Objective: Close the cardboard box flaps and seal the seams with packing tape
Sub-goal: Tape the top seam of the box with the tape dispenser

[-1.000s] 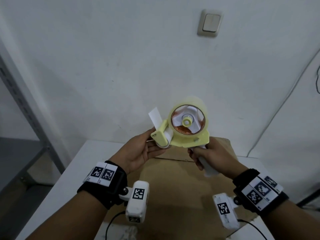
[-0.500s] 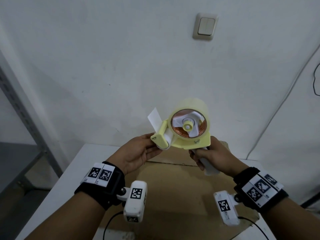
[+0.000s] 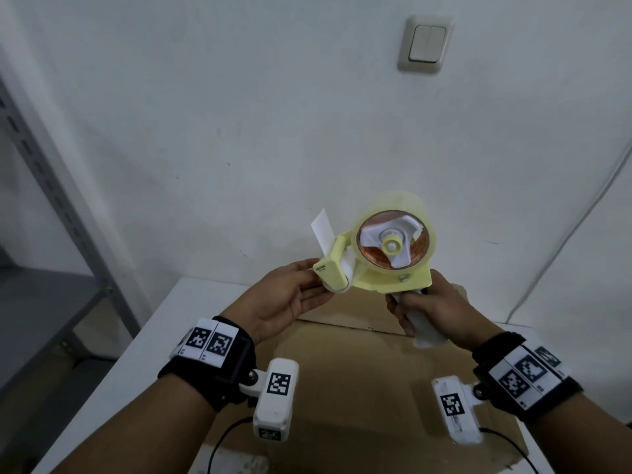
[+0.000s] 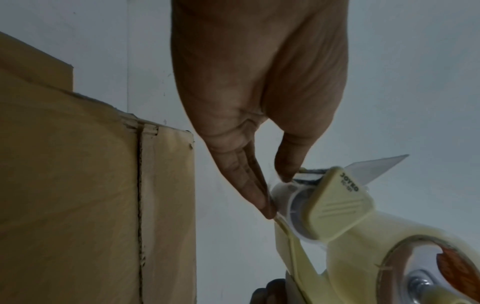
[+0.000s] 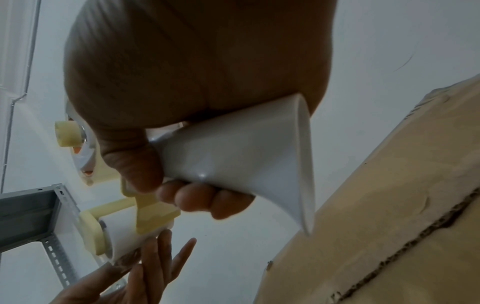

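The right hand (image 3: 434,313), at the lower right of centre in the head view, is wrapping its curled fingers around the white handle (image 5: 233,156) of the tape dispenser (image 3: 383,261) and is holding it up in the air above the box. The left hand (image 3: 287,299), just left of centre, is reaching to the dispenser's front end; in the left wrist view its thumb and forefinger are pinching at the roller (image 4: 293,203), seemingly working at the free end of the clear tape, though the tape's edge itself is too faint to make out. The roll of packing tape (image 3: 393,241) is sitting on the dispenser's hub, at the middle of the frame, against the white wall.

Below both hands, across the lower middle of the head view, the cardboard box (image 3: 359,371) is lying on the white table (image 3: 164,323) with its top flaps folded down. The seam (image 4: 140,205) between flaps is showing as a dark open line in the left wrist view, with no tape across it that can be seen.

So the closing of the flaps is looking done, while the sealing is not yet begun: the tape end is being readied, and every visible seam is waiting to be covered.
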